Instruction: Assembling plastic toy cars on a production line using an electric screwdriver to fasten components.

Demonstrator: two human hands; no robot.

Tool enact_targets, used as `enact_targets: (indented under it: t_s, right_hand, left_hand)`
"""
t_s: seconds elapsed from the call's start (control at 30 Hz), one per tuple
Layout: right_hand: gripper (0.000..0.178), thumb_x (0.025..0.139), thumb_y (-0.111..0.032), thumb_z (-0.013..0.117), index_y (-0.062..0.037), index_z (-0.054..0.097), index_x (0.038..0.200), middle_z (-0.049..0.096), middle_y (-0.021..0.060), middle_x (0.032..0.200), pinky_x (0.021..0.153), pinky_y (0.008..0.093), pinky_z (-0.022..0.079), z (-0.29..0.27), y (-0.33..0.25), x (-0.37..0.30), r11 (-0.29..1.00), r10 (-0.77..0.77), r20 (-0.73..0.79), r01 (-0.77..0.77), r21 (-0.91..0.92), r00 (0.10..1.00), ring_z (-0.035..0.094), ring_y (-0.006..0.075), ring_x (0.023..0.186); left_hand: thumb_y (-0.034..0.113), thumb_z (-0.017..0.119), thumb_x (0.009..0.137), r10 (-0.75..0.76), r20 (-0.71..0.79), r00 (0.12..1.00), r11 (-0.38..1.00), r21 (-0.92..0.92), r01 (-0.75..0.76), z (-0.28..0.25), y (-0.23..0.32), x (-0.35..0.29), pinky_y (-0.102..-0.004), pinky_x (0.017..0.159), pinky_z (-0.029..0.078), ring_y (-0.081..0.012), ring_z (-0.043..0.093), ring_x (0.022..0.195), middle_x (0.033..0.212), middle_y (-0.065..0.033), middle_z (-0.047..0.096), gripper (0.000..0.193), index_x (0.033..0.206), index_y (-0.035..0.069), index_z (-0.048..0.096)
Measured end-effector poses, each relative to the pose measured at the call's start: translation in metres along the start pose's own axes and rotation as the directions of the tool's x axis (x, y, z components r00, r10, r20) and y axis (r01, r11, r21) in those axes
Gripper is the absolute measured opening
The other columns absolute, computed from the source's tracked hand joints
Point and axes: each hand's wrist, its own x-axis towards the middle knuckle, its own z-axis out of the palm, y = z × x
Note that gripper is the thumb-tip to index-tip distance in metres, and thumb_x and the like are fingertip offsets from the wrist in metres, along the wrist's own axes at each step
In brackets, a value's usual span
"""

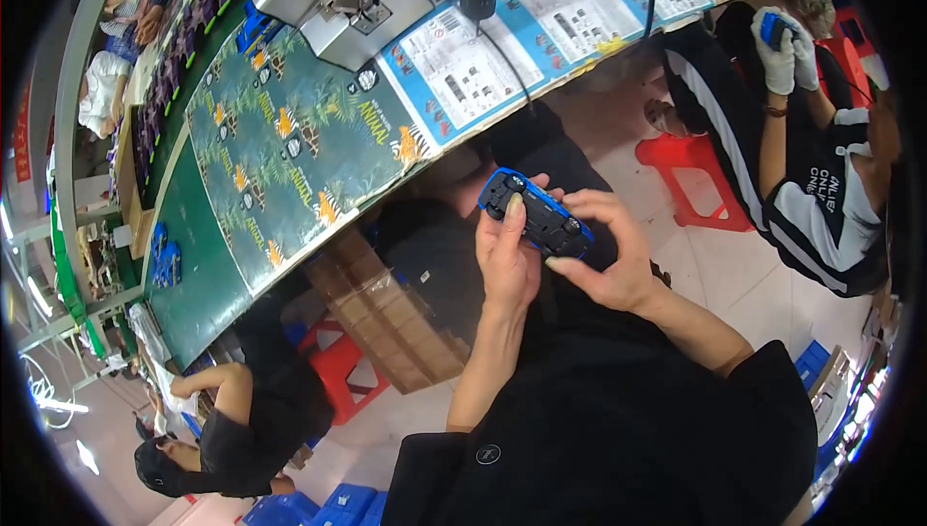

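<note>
A blue toy car (541,221) is held in front of me, turned so that its black underside and wheels face up. My left hand (507,255) grips one end, its thumb lying across the underside. At the other end my right hand (618,260) holds the car between thumb and fingers. The fingers beneath the car are partly hidden. Both hands are above my lap, apart from the table edge.
A table covered with printed sheets (319,154) stands ahead, bearing a grey-white metal fixture (352,9). Another blue toy car (165,255) lies at left. Co-workers sit on both sides; one gloved hand (777,62) holds a blue item. Red stools (686,164) stand nearby.
</note>
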Motion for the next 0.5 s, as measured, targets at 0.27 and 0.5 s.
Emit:
enact_targets:
  t_s: [0.27,0.5]
  right_hand:
    - [0.046,0.083,-0.017,0.081,0.0034,0.058,0.117,0.074,0.0150,0.097,0.079,0.0289,0.056,0.031,0.002,0.006,0.778,0.453,0.215,-0.501,0.379,0.865,0.073,0.0172,0.090]
    - [0.032,0.081,-0.015,0.082,0.0027,0.067,0.104,0.074,0.0147,0.091,0.071,0.0284,0.057,0.035,0.010,0.007,0.856,0.353,0.120,-0.372,0.359,0.928,0.074,0.0185,0.080]
  left_hand:
    - [0.017,0.058,0.102,0.169,0.106,0.980,0.977,0.113,-0.181,-0.020,0.004,-0.011,-0.0473,0.108,0.045,-0.0352,0.055,0.128,0.135,-0.0233,0.057,0.038,0.134,0.001,0.049]
    - [0.024,0.060,0.101,0.160,0.143,0.977,0.987,0.003,-0.162,-0.037,-0.003,-0.006,-0.0507,0.110,0.043,-0.0386,0.051,0.132,0.138,-0.0223,0.055,0.042,0.134,0.002,0.049]
